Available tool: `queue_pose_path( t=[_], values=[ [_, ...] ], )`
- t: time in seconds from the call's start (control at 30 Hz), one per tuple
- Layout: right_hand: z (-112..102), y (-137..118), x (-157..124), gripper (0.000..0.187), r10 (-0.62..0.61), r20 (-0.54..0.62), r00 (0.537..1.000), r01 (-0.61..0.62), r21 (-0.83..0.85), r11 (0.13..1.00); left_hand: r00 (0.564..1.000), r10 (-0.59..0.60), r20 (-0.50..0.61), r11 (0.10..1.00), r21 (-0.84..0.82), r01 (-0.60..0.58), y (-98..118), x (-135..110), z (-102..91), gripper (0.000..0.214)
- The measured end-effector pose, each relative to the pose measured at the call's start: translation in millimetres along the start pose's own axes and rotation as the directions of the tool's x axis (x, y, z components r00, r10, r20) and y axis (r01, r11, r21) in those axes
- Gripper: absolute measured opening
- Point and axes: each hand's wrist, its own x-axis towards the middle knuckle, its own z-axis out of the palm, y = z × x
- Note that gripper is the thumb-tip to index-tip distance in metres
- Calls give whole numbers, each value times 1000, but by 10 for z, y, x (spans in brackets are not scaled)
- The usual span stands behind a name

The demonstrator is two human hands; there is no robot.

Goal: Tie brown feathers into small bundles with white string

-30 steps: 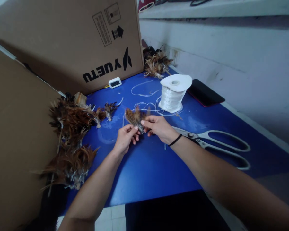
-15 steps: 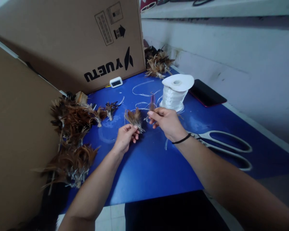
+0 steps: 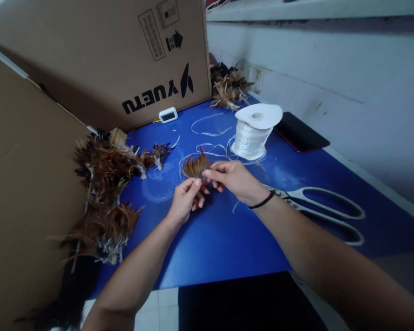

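Over the middle of the blue table, my left hand [image 3: 188, 197] pinches the lower ends of a small bunch of brown feathers [image 3: 195, 166]. My right hand [image 3: 229, 178] meets it from the right, its thumb and fingers closed on a feather laid against the bunch; the quill ends are mostly hidden by fingers. Just behind my right hand stands a white spool of clear cord [image 3: 251, 138], with a loose strand [image 3: 210, 148] curling toward the feathers. Large scissors [image 3: 307, 202] lie partly under my right forearm.
Brown feather bundles [image 3: 105, 170] pile up on the left beside a cardboard box [image 3: 89, 59]. More feathers [image 3: 229, 89] lie at the back. A small white digital timer [image 3: 168, 115] rests by the box, and a dark phone [image 3: 301, 132] by the wall. The blue table [image 3: 221, 253] ends in front of me.
My right hand has moved left and brought its feather against the bunch in my left hand. The hands, apart before, now touch or nearly touch. The view has shifted slightly.
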Motion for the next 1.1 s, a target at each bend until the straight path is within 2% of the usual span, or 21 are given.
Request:
queue_pose_path(
  t=[0.1,0.2,0.33,0.43,0.57,0.67,0.83,1.1],
  values=[
    [25,39,-2,18,-9,33,999,11,-51,999,1000,-14,20,1000,-7,15,-22,10,-22,32],
    [36,57,5,14,11,-4,1000,-11,-42,999,1000,-10,0,1000,-14,10,-35,23,-37,31],
    [29,47,18,24,76,-49,996,-73,55,996,997,1,-72,998,-64,-6,-37,24,-30,31],
    [6,30,30,29,76,-72,995,-66,132,989,993,1,-118,993,-117,-15,-42,28,-19,30],
    [-28,9,40,20,53,-178,983,-8,243,970,988,3,-151,982,-189,-32,-59,53,-24,28],
    [-32,9,35,17,39,-151,988,5,282,960,988,-15,-151,972,-235,-22,-67,73,-36,28],
    [12,70,25,20,-70,-101,992,82,119,989,990,-62,-130,965,-261,26,-55,70,-36,30],
    [58,107,14,16,-79,-72,994,76,-42,996,992,-83,-100,964,-260,55,-48,61,-33,29]
  ],
)
